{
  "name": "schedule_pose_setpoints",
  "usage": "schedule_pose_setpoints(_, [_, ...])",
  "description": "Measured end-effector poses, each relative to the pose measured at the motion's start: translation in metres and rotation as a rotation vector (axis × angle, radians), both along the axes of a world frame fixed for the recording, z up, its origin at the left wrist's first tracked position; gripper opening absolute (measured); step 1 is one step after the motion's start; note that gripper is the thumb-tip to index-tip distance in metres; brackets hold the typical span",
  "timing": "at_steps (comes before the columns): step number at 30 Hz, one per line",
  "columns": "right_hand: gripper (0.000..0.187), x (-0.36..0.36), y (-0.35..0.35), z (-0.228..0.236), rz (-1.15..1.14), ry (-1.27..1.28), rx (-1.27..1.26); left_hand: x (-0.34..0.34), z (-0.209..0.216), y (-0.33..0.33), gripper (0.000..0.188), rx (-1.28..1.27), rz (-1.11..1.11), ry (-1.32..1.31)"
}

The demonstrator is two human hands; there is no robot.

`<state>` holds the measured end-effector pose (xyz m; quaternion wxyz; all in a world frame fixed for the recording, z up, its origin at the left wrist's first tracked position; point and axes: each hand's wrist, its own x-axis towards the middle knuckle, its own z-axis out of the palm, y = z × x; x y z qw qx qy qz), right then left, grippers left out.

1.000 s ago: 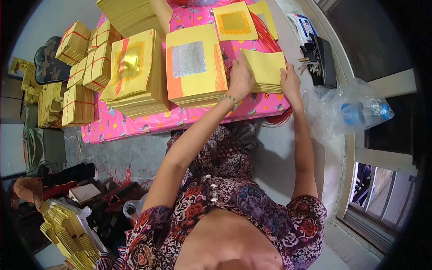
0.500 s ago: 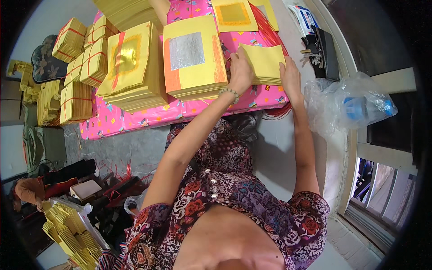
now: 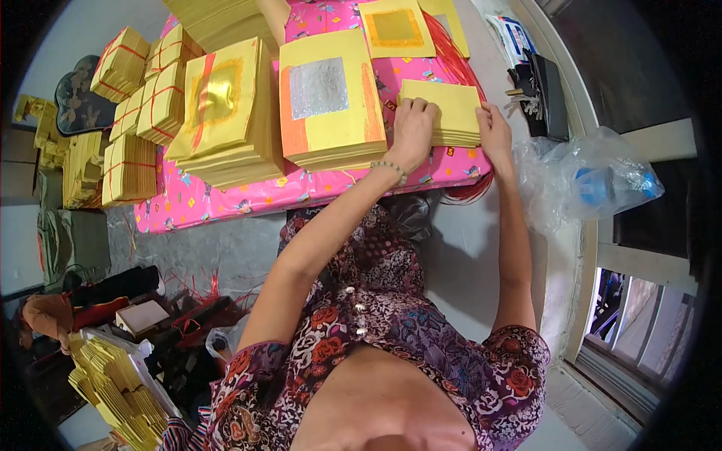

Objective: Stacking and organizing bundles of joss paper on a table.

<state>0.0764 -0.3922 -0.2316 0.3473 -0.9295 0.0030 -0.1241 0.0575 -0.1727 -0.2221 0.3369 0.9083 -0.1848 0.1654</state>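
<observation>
A folded stack of yellow paper (image 3: 457,110) lies on the pink table between my hands. My left hand (image 3: 415,134) is closed on its left side, fingers bent over the top sheet. At the right edge, my right hand (image 3: 494,134) grips the stack with curled fingers; the thumb is partly hidden. Left of my left hand stands a thick pile of yellow sheets with a silver square (image 3: 322,89) on top. Beyond it is another thick pile with a gold square (image 3: 220,89). Long red strands (image 3: 449,46) run behind the stack and hang over the table edge.
Several tied yellow bundles (image 3: 129,169) crowd the table's left end. More gold-patterned sheets (image 3: 394,28) lie at the back. A clear plastic bag (image 3: 628,177) is at the right, near a black case (image 3: 553,94). Another person's arm (image 3: 274,16) reaches in at the far side.
My left hand has shifted from beside the stack's left edge onto its top. My right hand's fingers have curled more at the right edge. The view has shifted slightly.
</observation>
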Motion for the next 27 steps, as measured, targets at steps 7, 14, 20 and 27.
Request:
schedule_pose_setpoints(7, [0.041,-0.014,0.019,0.039,-0.005,-0.068,-0.064,-0.012,0.016,-0.002,0.051,0.02,0.058,-0.294])
schedule_pose_setpoints(14, [0.036,-0.043,0.058,0.099,0.159,-0.217,-0.133,-0.063,0.076,0.054,0.041,-0.117,-0.161,-0.124])
schedule_pose_setpoints(20, [0.033,-0.052,0.109,0.118,0.637,-0.188,-0.055,-0.083,0.072,0.131,0.031,-0.089,-0.012,-0.13])
schedule_pose_setpoints(27, [0.033,-0.04,0.143,0.104,0.882,-0.224,-0.284,-0.086,0.056,0.17,0.033,-0.019,0.09,-0.134])
